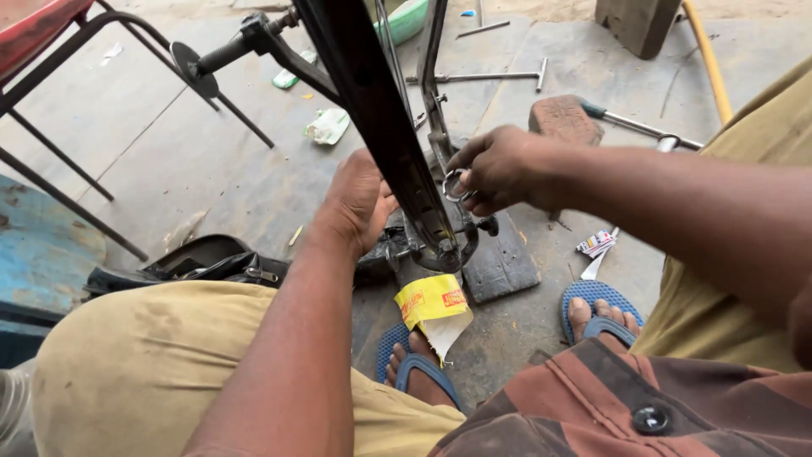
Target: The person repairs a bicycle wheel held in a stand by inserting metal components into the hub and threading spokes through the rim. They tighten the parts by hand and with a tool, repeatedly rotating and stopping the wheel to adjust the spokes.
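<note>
1. Two bare hands work at the low end of a black frame [397, 144] that stands tilted on the concrete floor [211, 169], between the person's knees.
2. Left hand [359, 203], fingers closed round the frame's left side from behind, likely to steady it.
3. Right hand [499, 169], fingertips pinched together on a small metal ring [457, 186], held just right of the frame, touching or nearly so; can't tell which.
4. Frame foot rests by a dark wood block [503, 262], probably as a prop.
5. Yellow packet [433, 303] lies just near of the foot, between the blue sandals [592, 298].
6. T-handle tool [491, 78] lies far, well apart; red chair [51, 51] far left.
</note>
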